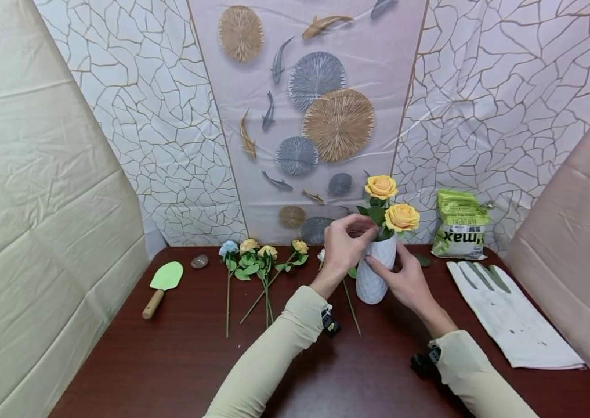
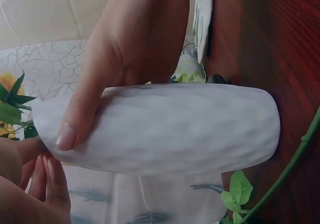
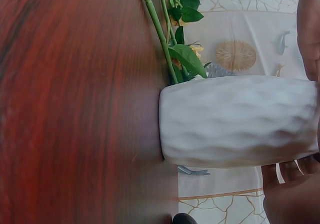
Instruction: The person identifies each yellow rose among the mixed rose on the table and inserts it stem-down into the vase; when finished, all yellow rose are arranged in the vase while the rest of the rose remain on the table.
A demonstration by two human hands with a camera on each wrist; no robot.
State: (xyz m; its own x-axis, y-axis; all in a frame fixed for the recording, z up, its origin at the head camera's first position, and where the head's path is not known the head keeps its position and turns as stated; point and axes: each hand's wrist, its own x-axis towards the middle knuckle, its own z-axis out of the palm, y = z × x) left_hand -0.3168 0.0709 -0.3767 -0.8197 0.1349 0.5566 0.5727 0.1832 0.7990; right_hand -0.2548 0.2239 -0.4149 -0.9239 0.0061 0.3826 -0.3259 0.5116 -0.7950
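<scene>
Pale sleeves [image 1: 276, 348] reach across a red-brown counter [image 1: 368, 386] to a white, dimpled vase [image 1: 369, 285] standing on it. Its mouth holds 2 yellow roses [image 1: 402, 217]. The right hand [image 1: 411, 280] grips the vase, thumb on the near side; the left hand [image 1: 344, 244] bends its fingers at the rim, just beside the roses, though whether they pinch anything cannot be told. Farther right, a green-and-white bag [image 1: 459, 229] reads "max" in dark letters; its smaller print is too blurred to read. Near it lies a white cloth [image 1: 521, 328] with grey-green stripes. To the left lie 3 yellow flowers [image 1: 267, 251], 1 blue flower [image 1: 228, 248], 1 stone [image 1: 199, 262] and 1 trowel [image 1: 166, 275] with a light-green blade and wooden handle.
</scene>
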